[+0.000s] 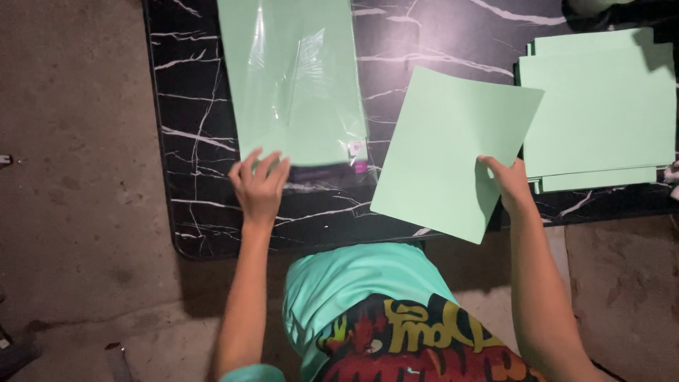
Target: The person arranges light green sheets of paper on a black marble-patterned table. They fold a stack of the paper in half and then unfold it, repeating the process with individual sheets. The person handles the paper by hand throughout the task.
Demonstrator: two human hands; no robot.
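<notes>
My right hand (508, 182) grips the near right edge of a single light green paper sheet (445, 148), held tilted just above the black marble-patterned table (191, 127). My left hand (259, 185) rests with fingers spread on the near open end of a clear plastic sleeve (300, 85) that holds more green sheets. The sleeve lies flat at the table's middle left. To the right lies a loose stack of green sheets (601, 113), close beside the sheet in my right hand.
The table's near edge runs just in front of my hands, with its rounded corner at the left. Bare concrete floor (71, 177) surrounds the table. A dark object sits at the table's far right corner.
</notes>
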